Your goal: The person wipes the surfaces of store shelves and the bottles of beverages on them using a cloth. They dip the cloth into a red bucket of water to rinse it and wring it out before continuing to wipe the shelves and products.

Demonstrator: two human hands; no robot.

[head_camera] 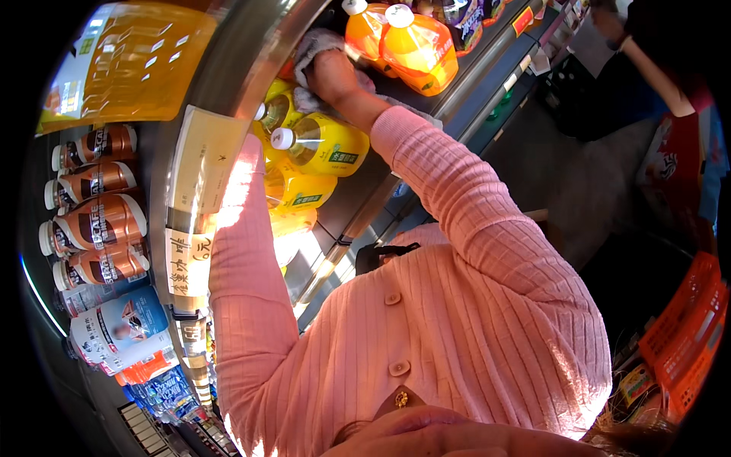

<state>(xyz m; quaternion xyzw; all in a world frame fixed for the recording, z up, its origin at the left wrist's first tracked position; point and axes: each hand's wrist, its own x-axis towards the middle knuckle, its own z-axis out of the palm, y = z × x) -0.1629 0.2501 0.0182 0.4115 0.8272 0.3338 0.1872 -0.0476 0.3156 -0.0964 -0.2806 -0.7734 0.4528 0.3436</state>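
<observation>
My right hand (334, 74), at the end of a pink ribbed sleeve, grips a grey fuzzy cloth (313, 48). The cloth lies among drink bottles on a lower shelf (334, 211). Right below that hand are large yellow bottles with white caps (328, 145), lying tilted towards me. Above and to the right of it stand orange drink bottles with white caps (420, 48) in bright sunlight. My left arm (245, 245) reaches up behind the edge of an upper shelf (240, 74); the left hand is hidden there.
Brown Nescafé bottles (100, 223), a large amber container (148, 63) and a blue-and-white bottle (120, 328) fill the upper shelf at left. Price cards (188, 263) line its edge. At upper right is another person's forearm (654, 74). Red-orange packages (685, 337) stand at right.
</observation>
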